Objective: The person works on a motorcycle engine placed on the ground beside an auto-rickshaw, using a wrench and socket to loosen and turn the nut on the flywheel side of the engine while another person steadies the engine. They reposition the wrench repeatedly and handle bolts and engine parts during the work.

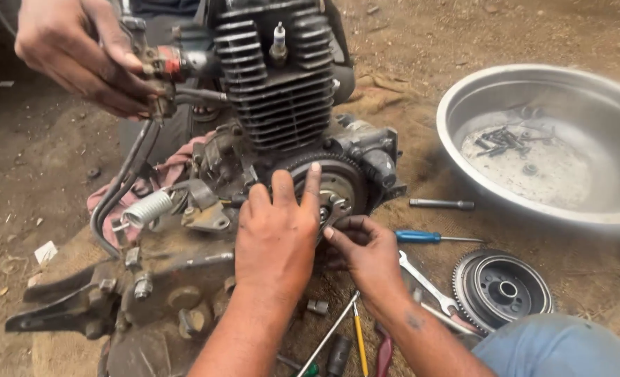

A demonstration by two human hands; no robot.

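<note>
Head view: both hands' grip flat, unclenched, left hand [276, 234] and right hand [367, 255] on engine [282, 84]; burlap-covered dirt ground [58, 139]

Soft, even daylight, shadows faint on the dirt ground [45, 160]. A hazy glare whitens the steel basin [606, 202]; frame edges slightly blurred.

- The engine [282, 105] stands on sacking at the middle; all places below are told from it.
- On its near face sits the toothed wheel [334, 188], with the left hand [276, 237] flat against it and the right hand [367, 251] just right of that.
- Right of the engine: a socket bar [441, 204], then a screwdriver [428, 237] nearer (both on the sacking).
- Far right: a basin [463, 105], bolts [502, 139] in it.
- Right and nearer: a clutch drum [504, 287].
- Upper left: another person's hand [79, 56] on a fitting.
</note>
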